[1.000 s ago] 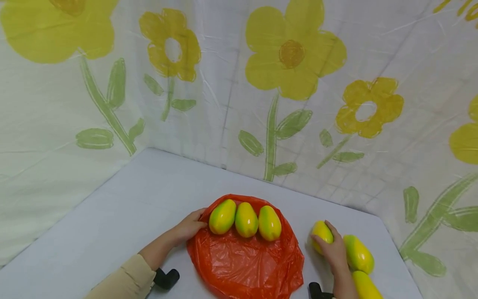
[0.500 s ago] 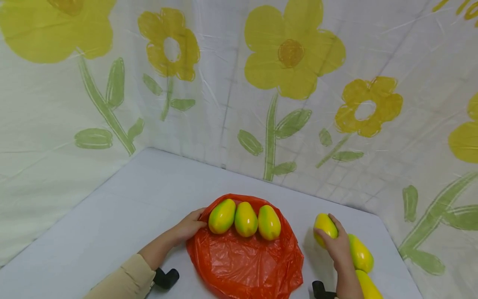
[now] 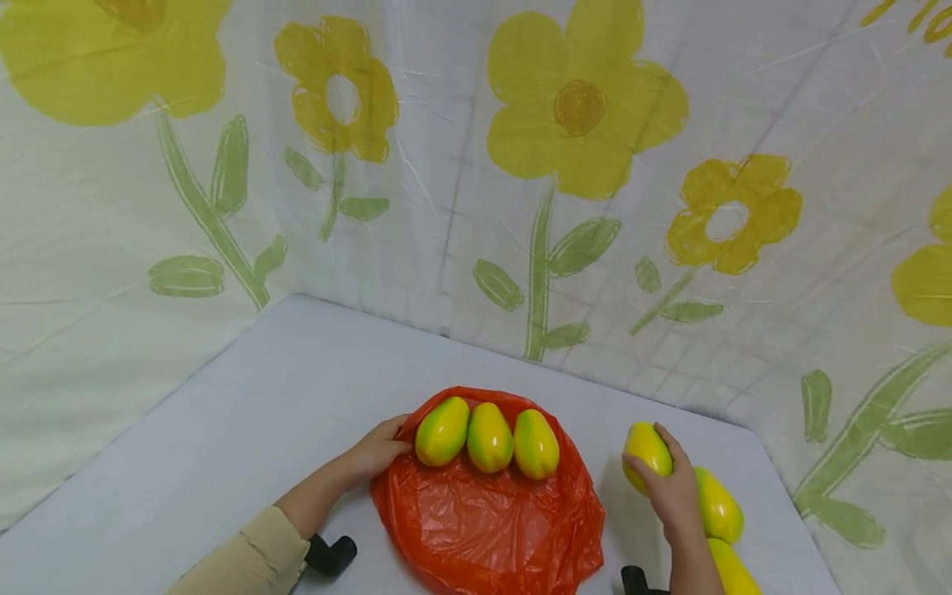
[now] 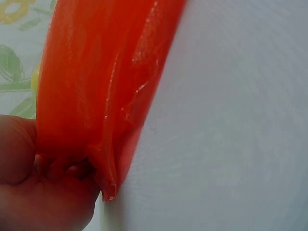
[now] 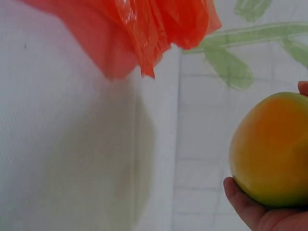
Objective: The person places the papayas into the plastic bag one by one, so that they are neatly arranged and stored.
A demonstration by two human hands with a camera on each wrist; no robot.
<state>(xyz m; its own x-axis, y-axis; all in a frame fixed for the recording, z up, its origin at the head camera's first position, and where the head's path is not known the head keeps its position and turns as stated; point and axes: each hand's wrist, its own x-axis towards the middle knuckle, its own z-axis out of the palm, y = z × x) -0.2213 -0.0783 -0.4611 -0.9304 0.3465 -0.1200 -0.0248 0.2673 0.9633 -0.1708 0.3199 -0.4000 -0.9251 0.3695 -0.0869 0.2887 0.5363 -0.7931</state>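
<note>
A red plastic bag (image 3: 506,521) lies spread on the table, with three glossy yellow-green papayas (image 3: 489,438) in a row inside its far rim. My left hand (image 3: 381,450) grips the bag's left edge; in the left wrist view, thumb and fingers pinch the red plastic (image 4: 91,96) and the fingertips are partly hidden. To the right of the bag, my right hand (image 3: 675,483) holds another papaya (image 3: 647,454) above the table, thumb on one side and fingers on the other. The right wrist view shows this papaya (image 5: 272,149) raised, apart from the bag.
Two more papayas (image 3: 720,506) lie on the table right of my right forearm, one partly hidden. Behind the white table (image 3: 335,355) hangs a white sheet (image 3: 446,248) painted with yellow flowers. A black device (image 3: 332,555) sits at my left wrist.
My right hand has moved slightly away from me and to the right with its papaya, mostly in the first half second. My left hand and the bag have stayed put.
</note>
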